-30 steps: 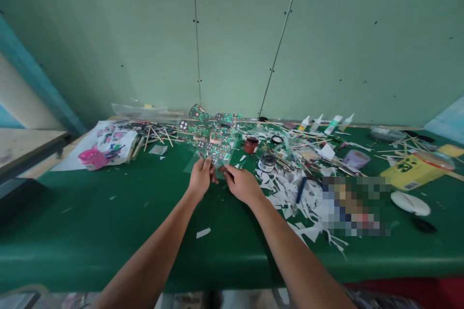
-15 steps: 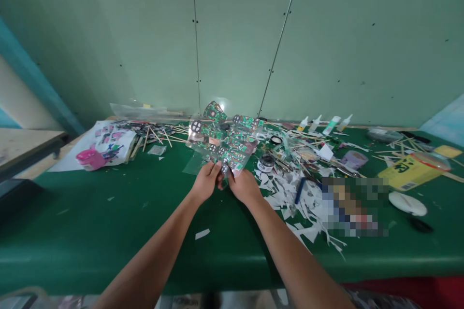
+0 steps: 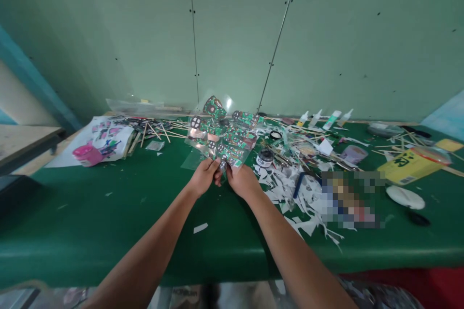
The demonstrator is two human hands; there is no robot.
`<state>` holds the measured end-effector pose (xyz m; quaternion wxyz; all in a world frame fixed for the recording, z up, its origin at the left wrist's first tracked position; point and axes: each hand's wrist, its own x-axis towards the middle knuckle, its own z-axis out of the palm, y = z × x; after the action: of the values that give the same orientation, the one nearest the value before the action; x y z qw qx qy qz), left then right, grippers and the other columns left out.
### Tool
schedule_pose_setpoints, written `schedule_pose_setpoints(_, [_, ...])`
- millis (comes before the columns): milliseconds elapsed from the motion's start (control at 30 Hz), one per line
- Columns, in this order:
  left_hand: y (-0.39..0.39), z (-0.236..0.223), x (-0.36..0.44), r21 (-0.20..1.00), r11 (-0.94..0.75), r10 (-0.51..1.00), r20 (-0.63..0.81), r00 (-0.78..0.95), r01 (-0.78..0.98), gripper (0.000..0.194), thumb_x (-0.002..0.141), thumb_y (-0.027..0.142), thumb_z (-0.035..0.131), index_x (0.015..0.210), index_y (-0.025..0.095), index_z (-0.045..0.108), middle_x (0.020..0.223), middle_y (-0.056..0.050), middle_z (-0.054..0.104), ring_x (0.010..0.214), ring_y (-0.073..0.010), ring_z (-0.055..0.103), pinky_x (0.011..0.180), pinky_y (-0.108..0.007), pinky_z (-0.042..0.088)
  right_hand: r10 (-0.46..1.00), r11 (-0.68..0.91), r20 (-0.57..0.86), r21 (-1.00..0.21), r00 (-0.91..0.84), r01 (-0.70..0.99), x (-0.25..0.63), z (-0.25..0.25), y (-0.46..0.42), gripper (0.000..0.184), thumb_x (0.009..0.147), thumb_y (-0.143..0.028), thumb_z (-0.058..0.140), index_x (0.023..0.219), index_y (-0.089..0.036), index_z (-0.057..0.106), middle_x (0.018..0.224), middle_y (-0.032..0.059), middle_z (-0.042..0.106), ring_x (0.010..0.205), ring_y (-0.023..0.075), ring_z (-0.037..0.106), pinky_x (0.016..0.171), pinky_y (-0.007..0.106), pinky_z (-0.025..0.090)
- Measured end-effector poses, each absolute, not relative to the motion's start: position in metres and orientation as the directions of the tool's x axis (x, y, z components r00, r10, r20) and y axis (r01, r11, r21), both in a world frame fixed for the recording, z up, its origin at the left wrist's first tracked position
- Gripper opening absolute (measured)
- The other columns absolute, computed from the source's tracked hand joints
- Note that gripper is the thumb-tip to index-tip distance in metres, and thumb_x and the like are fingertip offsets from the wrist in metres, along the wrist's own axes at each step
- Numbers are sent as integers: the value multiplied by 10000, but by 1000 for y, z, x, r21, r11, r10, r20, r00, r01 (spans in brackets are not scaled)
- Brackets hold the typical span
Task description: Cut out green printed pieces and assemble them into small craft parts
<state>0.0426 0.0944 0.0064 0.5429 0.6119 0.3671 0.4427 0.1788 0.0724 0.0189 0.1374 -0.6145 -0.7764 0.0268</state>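
A clear plastic sheet (image 3: pixel 242 131) printed with green, brown and black-and-white patterned shapes stands tilted up above the table, in front of me. My left hand (image 3: pixel 203 176) pinches its lower edge, thumb on top. Close beside it, my right hand (image 3: pixel 242 181) is closed at the same lower edge. Its fingertips are mostly hidden, and whether they hold a small tool too I cannot make out. Just right of the sheet sits an open small jar (image 3: pixel 265 158) with a dark rim. White paper scraps (image 3: pixel 277 183) lie beyond my right hand.
On the left lie a pink object (image 3: pixel 87 154), a printed white sheet (image 3: pixel 65 152) and thin wooden sticks (image 3: pixel 154 130). To the right are a blue-handled tool (image 3: pixel 299 185), several glue bottles (image 3: pixel 332 119), a yellow container (image 3: pixel 413 165) and a white oval object (image 3: pixel 405 197). A green wall (image 3: pixel 232 34) rises behind.
The whole view has shifted slightly, so the table things sit a little higher. Both hands keep hold of the plastic sheet, which has barely moved.
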Motion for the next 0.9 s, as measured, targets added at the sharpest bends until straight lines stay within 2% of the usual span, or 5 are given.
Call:
schedule_pose_setpoints(300, [91, 12, 42, 994, -78, 895, 102, 435, -72, 512, 782, 612, 571, 532, 195, 411, 445, 73, 348, 373, -75, 412, 456, -259, 476, 950, 261, 240, -261, -200, 929, 181, 16, 74, 345, 954, -252, 356, 1138, -185, 640, 1017, 113, 707, 889, 238, 661, 731, 300, 446])
schedule_pose_setpoints(600, [84, 21, 34, 989, 82, 818, 1, 575, -119, 396, 827, 534, 546, 642, 201, 438, 480, 83, 312, 377, -69, 346, 432, -245, 439, 929, 313, 289, -282, -230, 907, 182, 10, 74, 333, 949, -250, 375, 1087, -205, 674, 999, 99, 709, 901, 234, 649, 740, 291, 441])
schedule_pose_setpoints(900, [82, 25, 34, 993, 97, 812, -38, 583, -71, 420, 785, 561, 582, 627, 195, 451, 456, 75, 367, 357, -76, 389, 423, -263, 477, 922, 340, 283, -265, -265, 902, 183, 9, 74, 341, 942, -218, 382, 1143, -213, 658, 1083, 94, 702, 956, 230, 647, 798, 300, 459])
